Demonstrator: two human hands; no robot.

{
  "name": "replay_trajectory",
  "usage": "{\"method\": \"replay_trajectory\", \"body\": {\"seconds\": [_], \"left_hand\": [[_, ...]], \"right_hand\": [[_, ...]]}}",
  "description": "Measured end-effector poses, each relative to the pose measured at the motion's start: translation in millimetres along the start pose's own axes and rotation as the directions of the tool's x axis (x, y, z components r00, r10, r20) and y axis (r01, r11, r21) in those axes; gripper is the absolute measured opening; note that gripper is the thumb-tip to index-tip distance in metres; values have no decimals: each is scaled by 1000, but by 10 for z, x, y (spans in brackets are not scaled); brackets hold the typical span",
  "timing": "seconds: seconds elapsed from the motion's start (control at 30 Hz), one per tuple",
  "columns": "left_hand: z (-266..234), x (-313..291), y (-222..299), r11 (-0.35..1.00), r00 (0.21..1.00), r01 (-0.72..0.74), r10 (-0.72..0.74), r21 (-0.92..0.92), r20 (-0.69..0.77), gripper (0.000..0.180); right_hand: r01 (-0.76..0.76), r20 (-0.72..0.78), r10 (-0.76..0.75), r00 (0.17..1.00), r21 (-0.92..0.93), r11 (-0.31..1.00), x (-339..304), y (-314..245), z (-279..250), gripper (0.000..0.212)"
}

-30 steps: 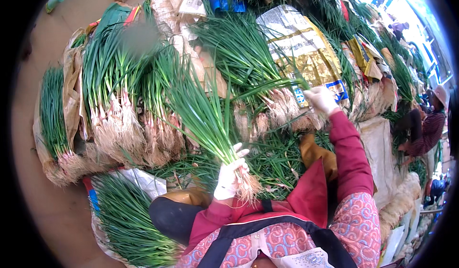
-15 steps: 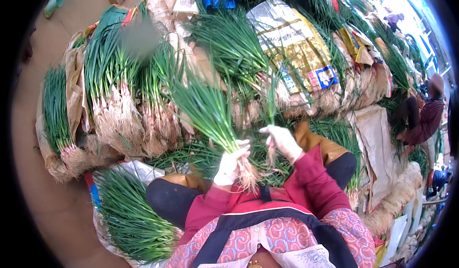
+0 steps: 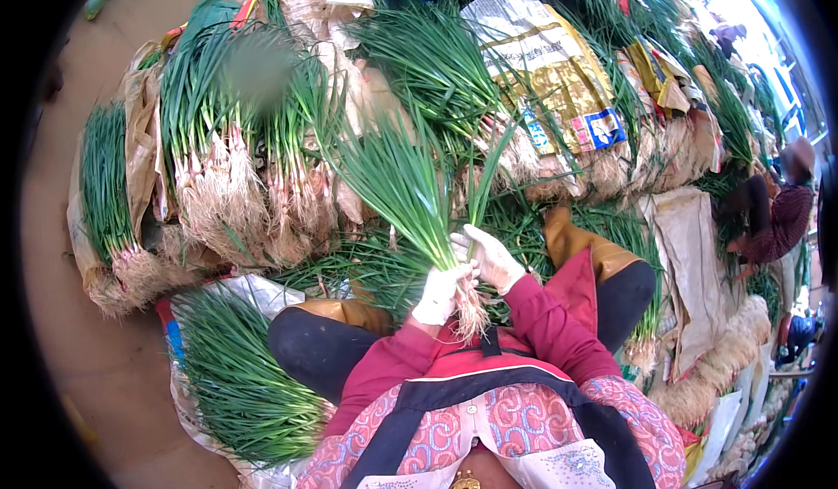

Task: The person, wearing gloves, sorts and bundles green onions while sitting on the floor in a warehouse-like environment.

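My left hand (image 3: 438, 295), in a white glove, is closed round a bunch of spring onions (image 3: 403, 194). Its long green leaves fan up and away to the left, and pale stringy roots hang below the fist. Close against it, my right hand (image 3: 493, 262), gloved too, pinches a few thin spring onion stalks (image 3: 480, 191) that stand upright. The two hands nearly touch, and the roots of both lots meet below them. Loose green leaves (image 3: 384, 262) litter the ground just beyond my hands.
Rooted spring onion bundles (image 3: 214, 162) are stacked in a row ahead, partly under a printed sack (image 3: 554, 66). A leafy pile (image 3: 244, 384) lies on a plastic sheet at my left. Beige sacking (image 3: 694, 271) lies at my right. Another person (image 3: 775, 218) sits farther right.
My right hand has moved left with its few stalks, up against the bunch. My left hand has shifted slightly right with the bunch still in it.
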State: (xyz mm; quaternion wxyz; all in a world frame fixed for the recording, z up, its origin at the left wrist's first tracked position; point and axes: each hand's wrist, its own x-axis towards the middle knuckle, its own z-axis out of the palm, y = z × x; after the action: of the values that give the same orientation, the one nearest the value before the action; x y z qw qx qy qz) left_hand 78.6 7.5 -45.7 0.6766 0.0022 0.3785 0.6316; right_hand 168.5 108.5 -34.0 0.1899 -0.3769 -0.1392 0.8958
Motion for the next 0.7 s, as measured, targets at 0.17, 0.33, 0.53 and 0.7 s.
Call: {"method": "replay_trajectory", "body": {"seconds": [0.17, 0.33, 0.53, 0.7], "left_hand": [[-28, -14, -14, 999, 999, -38, 37, 12, 9, 23], [-10, -13, 18, 932, 988, -142, 155, 334, -11, 21], [34, 46, 7, 979, 989, -123, 134, 165, -61, 13], [28, 56, 102, 1000, 995, -11, 12, 13, -94, 13]], "right_hand": [[348, -78, -450, 890, -524, 777, -127, 59, 96, 20], [279, 341, -561, 754, -940, -198, -190, -10, 150, 34], [73, 358, -457, 814, -844, -531, -287, -144, 355, 32], [113, 525, -528, 668, -773, -625, -226, -108, 343, 31]]}}
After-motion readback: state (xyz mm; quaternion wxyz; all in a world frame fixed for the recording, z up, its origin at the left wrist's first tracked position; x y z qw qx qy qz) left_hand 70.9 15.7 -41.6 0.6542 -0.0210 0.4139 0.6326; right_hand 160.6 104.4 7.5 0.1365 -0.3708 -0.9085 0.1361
